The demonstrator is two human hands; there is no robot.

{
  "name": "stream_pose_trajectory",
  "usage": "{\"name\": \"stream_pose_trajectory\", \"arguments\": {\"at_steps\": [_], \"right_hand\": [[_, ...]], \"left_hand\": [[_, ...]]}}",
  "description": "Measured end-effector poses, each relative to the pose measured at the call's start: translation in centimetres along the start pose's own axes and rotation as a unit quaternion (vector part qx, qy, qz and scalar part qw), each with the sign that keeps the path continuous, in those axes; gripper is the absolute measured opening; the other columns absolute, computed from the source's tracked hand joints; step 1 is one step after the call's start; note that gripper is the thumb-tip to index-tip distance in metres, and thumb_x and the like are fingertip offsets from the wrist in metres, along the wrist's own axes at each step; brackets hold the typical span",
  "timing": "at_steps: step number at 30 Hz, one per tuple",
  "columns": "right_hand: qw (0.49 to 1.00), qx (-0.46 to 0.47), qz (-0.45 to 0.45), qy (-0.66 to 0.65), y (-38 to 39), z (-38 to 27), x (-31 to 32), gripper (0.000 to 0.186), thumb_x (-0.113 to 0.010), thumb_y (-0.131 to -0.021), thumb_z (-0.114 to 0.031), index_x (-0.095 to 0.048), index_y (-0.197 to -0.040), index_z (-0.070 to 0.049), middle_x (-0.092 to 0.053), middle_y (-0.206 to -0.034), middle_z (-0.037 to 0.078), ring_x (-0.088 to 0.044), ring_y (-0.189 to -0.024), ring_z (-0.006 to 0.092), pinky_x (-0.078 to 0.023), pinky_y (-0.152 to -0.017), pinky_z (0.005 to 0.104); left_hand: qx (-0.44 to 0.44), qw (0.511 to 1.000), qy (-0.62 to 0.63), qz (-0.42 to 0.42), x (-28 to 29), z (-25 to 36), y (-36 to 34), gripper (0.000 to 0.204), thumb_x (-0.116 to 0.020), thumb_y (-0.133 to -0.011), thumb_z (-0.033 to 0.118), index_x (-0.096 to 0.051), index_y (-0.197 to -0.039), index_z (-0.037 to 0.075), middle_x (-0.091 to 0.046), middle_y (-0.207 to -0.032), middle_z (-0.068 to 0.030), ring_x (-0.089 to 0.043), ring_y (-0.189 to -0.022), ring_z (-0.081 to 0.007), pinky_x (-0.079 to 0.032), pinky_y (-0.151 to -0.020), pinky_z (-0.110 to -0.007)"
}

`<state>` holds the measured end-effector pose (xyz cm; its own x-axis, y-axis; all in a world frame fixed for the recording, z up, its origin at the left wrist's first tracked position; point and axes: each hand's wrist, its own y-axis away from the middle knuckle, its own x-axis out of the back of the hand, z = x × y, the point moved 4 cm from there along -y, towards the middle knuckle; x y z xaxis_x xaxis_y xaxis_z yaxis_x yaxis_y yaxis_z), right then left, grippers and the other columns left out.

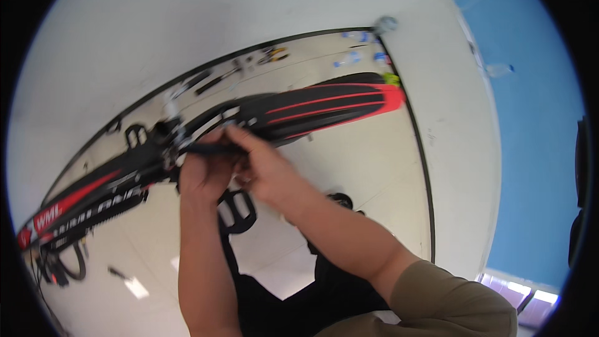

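A black and red bicycle [134, 163] stretches across the view beneath my hands, with a red-striped black mudguard [324, 105] at its right end. Both hands meet at the middle of the bike, by the silver seat clamp area. My right hand [265, 165] is closed around a dark bar-shaped thing [215, 148], slightly blurred. Below that bar, my left hand [204, 171] is closed against the bike; its fingertips are hidden, and what they grip cannot be made out. A black pedal [237, 211] sits just under my wrists.
Along the wall lie a hammer-like tool [218, 80], yellow-handled pliers [274, 56] and other small tools. Clear plastic bottles [347, 59] lie in the far right corner. A small dark tool [116, 272] is on the tiled floor at lower left. My knees [324, 284] are close to the bike.
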<state>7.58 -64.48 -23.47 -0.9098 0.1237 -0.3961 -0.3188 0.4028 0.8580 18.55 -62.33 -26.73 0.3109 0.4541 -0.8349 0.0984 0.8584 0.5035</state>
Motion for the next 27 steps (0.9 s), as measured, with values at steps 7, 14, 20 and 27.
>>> {"name": "stream_pose_trajectory", "arguments": {"at_steps": [7, 14, 20, 27], "right_hand": [[0.998, 0.066, -0.007, 0.005, 2.3, 0.2, 0.1, 0.031, -0.078, -0.080, -0.046, -0.065, -0.087, -0.018, -0.053, -0.080, -0.006, -0.045, -0.069, 0.0071, -0.033, -0.058, 0.0236], [0.991, 0.115, 0.031, 0.053, 4.4, 0.8, 1.6, 0.039, -0.075, -0.083, -0.043, -0.062, -0.098, -0.009, -0.054, -0.088, -0.003, -0.055, -0.079, 0.0099, -0.042, -0.066, 0.0270], [0.950, 0.292, -0.008, 0.112, 5.8, 0.3, 1.0, 0.011, -0.063, -0.094, -0.012, -0.058, -0.097, -0.002, -0.058, -0.081, 0.000, -0.053, -0.068, 0.0071, -0.043, -0.061, 0.0222], [0.752, 0.576, -0.043, 0.318, 6.7, -2.0, -1.2, 0.041, -0.059, -0.089, 0.004, -0.052, -0.129, 0.004, -0.063, -0.111, 0.013, -0.059, -0.075, 0.0130, -0.049, -0.066, 0.0252]], "left_hand": [[-0.044, 0.999, 0.008, 0.006, -0.8, 0.3, 0.4, 0.022, -0.063, -0.093, 0.024, -0.064, -0.104, 0.005, -0.065, -0.106, -0.0120, -0.059, -0.104, -0.0262, -0.042, -0.097, -0.041], [-0.084, 0.996, -0.013, 0.040, -1.0, 0.3, 1.0, 0.015, -0.069, -0.089, 0.019, -0.067, -0.099, 0.007, -0.069, -0.092, -0.0077, -0.064, -0.089, -0.0242, -0.050, -0.087, -0.043], [-0.064, 0.996, 0.053, 0.036, -0.6, -0.2, 0.6, 0.014, -0.070, -0.090, 0.019, -0.068, -0.097, 0.007, -0.069, -0.090, -0.0071, -0.063, -0.085, -0.0216, -0.048, -0.084, -0.038], [-0.080, 0.996, 0.041, 0.027, -0.8, -0.1, 0.6, 0.015, -0.069, -0.090, 0.016, -0.067, -0.101, 0.006, -0.070, -0.096, -0.0055, -0.063, -0.090, -0.0212, -0.046, -0.086, -0.037]]}}
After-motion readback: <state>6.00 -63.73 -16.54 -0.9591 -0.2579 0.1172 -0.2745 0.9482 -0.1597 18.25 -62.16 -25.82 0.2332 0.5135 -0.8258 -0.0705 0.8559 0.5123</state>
